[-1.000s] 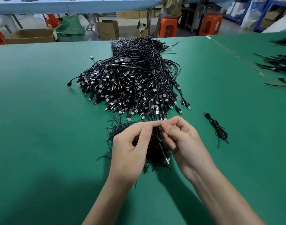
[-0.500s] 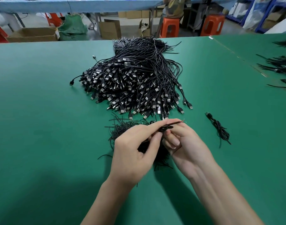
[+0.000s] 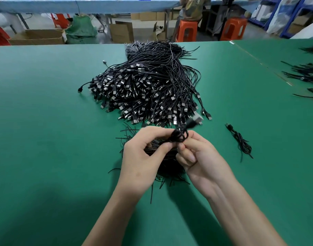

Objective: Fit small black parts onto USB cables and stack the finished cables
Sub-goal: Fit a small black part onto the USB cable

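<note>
At the near middle of the green table [image 3: 45, 139], both hands meet just above a loose pile of thin black strips [image 3: 170, 172]. The left hand [image 3: 143, 157] and the right hand [image 3: 201, 162] each pinch a coiled cable [image 3: 179, 136] with thumb and fingertips. The coil is bunched into a small dark loop between them. The other fingers of the right hand are curled in below the pinch. The cable's USB plug [image 3: 196, 119] sticks up and to the right from the coil. That spot is blurred, so it is not possible to tell whether a strip is wound round the coil.

Just beyond the hands lies a large heap of USB cables [image 3: 148, 89]. Its metal plugs fan toward the person and its cords trail toward the far edge of the table. To the right of the hands, well apart from the heap, a single bundled cable [image 3: 241, 144] lies on the green surface. Near the table's right edge sits another scatter of black cables [image 3: 304, 73].

Behind the table stand orange stools [image 3: 233, 29] and cardboard boxes [image 3: 122, 31], with a seated person [image 3: 193, 8] at a blue-topped table [image 3: 116, 4].
</note>
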A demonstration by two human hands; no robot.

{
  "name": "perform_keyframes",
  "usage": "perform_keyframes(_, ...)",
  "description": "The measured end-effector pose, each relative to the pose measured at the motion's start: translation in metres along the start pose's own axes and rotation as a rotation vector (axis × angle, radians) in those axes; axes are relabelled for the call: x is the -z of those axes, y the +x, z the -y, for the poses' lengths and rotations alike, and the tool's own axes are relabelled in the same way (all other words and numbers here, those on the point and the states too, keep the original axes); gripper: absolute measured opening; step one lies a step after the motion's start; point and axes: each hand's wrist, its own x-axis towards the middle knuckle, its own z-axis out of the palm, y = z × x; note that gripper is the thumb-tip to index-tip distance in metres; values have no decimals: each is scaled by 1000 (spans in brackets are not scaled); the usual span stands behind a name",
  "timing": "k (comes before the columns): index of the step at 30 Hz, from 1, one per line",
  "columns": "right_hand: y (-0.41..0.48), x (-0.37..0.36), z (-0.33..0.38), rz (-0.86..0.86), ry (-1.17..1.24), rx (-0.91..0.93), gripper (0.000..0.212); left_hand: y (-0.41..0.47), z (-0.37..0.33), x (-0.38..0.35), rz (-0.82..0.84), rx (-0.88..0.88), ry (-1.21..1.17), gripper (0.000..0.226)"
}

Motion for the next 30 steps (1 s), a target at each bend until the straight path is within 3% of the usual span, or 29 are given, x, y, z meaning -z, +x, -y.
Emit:
perform_keyframes(2, -1, 0, 0, 11, 9, -25, 12, -1, 0, 2, -30, -78, 137, 38)
perform_keyframes(4, -2, 1, 0, 9, -9, -12, 16, -2, -1, 3, -23, -90, 191, 36)
perform_keyframes(6, -3, 2, 0, -11, -50, 28, 14, -5, -4, 4, 27, -69, 120, 37)
perform_keyframes(11, -4, 0, -2, -26, -141, 46, 15, -4, -7, 4, 16, 120, -64, 14)
perform_keyframes(14, -3, 0, 2, -29, -159, 103, 15, -3, -5, 4, 4, 161, -91, 37)
perform_keyframes(17, -3, 1, 2, -5, -180, 101, 16, -2, -3, 5, -14, 78, 57, 57)
perform_keyframes(20, -1, 3, 0, -7, -84, 35, 22, 0, -5, 4, 8, -147, 204, 39)
perform_keyframes(23, 1, 4, 0, 2, 0, -28, 8, 0, -3, 4, -26, -309, 333, 37)
perform_keyframes(27, 4, 8, -1, -28, 11, -25, 17, -2, -4, 3, 26, -309, 324, 44)
perform_keyframes(30, 3, 11, 2, -59, -30, 11, 22, -3, -6, 5, 98, -198, 183, 37)
